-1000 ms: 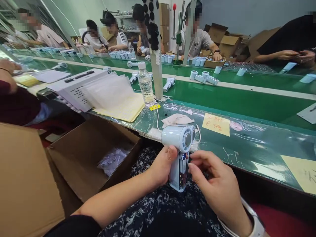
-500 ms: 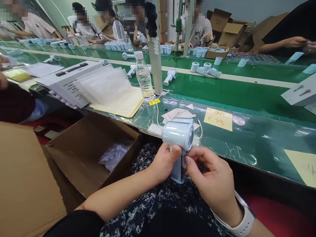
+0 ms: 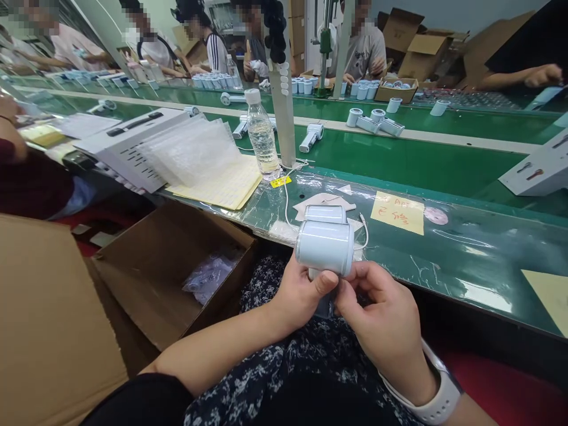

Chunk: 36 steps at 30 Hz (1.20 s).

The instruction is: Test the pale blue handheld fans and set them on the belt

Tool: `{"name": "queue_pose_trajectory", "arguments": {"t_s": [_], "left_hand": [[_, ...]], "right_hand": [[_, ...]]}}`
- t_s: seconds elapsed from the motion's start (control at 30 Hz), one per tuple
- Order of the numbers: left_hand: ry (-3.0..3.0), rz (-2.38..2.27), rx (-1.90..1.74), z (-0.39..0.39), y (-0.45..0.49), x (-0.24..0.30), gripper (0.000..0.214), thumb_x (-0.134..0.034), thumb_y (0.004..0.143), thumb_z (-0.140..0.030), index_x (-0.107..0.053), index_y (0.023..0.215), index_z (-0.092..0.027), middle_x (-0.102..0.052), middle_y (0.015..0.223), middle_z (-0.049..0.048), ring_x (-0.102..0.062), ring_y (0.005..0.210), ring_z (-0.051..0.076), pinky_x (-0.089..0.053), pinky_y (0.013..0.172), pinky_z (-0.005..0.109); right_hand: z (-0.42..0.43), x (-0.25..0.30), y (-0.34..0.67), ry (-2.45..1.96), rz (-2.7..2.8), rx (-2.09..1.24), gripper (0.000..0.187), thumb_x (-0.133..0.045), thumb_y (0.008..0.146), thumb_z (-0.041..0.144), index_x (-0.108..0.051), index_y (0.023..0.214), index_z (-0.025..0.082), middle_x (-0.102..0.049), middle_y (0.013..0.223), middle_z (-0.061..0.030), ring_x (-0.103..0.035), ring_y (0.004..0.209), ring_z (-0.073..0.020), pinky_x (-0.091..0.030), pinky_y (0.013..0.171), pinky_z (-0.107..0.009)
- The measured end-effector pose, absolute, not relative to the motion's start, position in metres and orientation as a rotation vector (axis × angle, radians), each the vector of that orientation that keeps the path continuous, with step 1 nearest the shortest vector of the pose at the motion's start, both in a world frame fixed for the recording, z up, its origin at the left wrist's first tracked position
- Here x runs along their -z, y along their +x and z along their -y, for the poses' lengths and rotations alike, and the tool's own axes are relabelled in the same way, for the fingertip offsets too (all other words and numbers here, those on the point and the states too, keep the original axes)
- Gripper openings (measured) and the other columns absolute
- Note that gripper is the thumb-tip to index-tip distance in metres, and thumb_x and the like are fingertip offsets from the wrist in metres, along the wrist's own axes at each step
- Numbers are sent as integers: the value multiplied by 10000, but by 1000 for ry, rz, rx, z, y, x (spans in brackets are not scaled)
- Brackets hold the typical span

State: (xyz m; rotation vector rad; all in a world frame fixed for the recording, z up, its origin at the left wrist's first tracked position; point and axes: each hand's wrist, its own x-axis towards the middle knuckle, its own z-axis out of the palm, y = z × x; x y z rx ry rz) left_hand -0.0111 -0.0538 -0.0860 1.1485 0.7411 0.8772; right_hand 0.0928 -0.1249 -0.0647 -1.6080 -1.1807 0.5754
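My left hand (image 3: 299,296) grips the handle of a pale blue handheld fan (image 3: 325,247), with the thumb across its front near the neck. My right hand (image 3: 377,307) sits beside it, its fingertips pinching the fan just below the round head. The fan's head is tilted up, showing its smooth cylindrical side, and my fingers hide most of the handle. A thin white cable (image 3: 286,210) lies on the plastic-covered green bench (image 3: 448,254) behind the fan, beside a beige paper sheet (image 3: 322,204).
An open cardboard box (image 3: 173,266) holding a plastic bag stands to my left. Beyond the bench are a water bottle (image 3: 262,139), a stack of papers (image 3: 195,160) and a green conveyor belt (image 3: 412,157) carrying similar fans (image 3: 311,137). Several co-workers sit along the line.
The fan has turned in my hands, its grille swinging out of view so the head's smooth side faces me. My right fingers have moved up towards the neck, and the view has shifted slightly.
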Motion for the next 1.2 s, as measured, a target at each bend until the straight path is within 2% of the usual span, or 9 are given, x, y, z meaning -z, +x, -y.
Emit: {"name": "queue_pose_trajectory", "arguments": {"t_s": [0.13, 0.3, 0.5, 0.7, 0.97, 1.07, 1.2], "left_hand": [[1207, -707, -822, 53, -13, 87, 687, -649, 630, -821, -588, 836, -168, -598, 770, 53, -568, 742, 207, -478, 726, 331], [1193, -715, -831, 54, -15, 88, 692, -657, 626, -818, -582, 868, -174, -594, 785, 49, -564, 753, 206, -475, 737, 333], [1172, -686, -783, 53, -16, 88, 689, -635, 620, -840, -579, 750, -166, -570, 691, 32, -536, 673, 183, -456, 663, 308], [1152, -687, -744, 52, -17, 89, 734, -646, 594, -849, -601, 823, -153, -616, 763, 56, -576, 741, 206, -494, 742, 333], [1126, -672, -765, 51, -18, 92, 724, -637, 611, -844, -638, 801, -145, -635, 747, 60, -588, 715, 190, -508, 716, 312], [1133, -673, -790, 50, -18, 93, 707, -637, 626, -833, -643, 787, -144, -636, 727, 55, -587, 687, 175, -507, 672, 292], [1076, -622, -747, 51, -19, 97, 685, -617, 653, -830, -608, 765, -154, -570, 561, 11, -537, 477, 137, -461, 474, 261]], "right_hand": [[126, 69, 91, -1611, 1179, -566, 80, -571, 816, 207, -572, 737, 222, -640, 550, 29, -601, 436, -111, -459, 413, -197], [127, 71, 90, -1617, 1191, -548, 75, -559, 817, 196, -566, 747, 224, -640, 561, 26, -608, 455, -114, -460, 422, -198], [126, 70, 89, -1591, 1203, -534, 76, -550, 800, 172, -557, 740, 219, -616, 553, 44, -567, 432, -92, -450, 421, -175], [127, 70, 88, -1551, 1216, -499, 93, -545, 773, 143, -547, 711, 212, -576, 529, 62, -517, 411, -72, -404, 389, -148], [126, 70, 87, -1487, 1255, -522, 112, -541, 767, 118, -538, 705, 211, -585, 543, 65, -526, 426, -66, -419, 416, -143], [127, 72, 87, -1484, 1226, -579, 102, -554, 778, 135, -545, 713, 213, -585, 546, 58, -535, 434, -78, -423, 413, -160], [130, 77, 87, -1478, 1111, -721, 79, -578, 822, 167, -580, 760, 217, -617, 588, 39, -587, 482, -102, -478, 455, -191]]}}
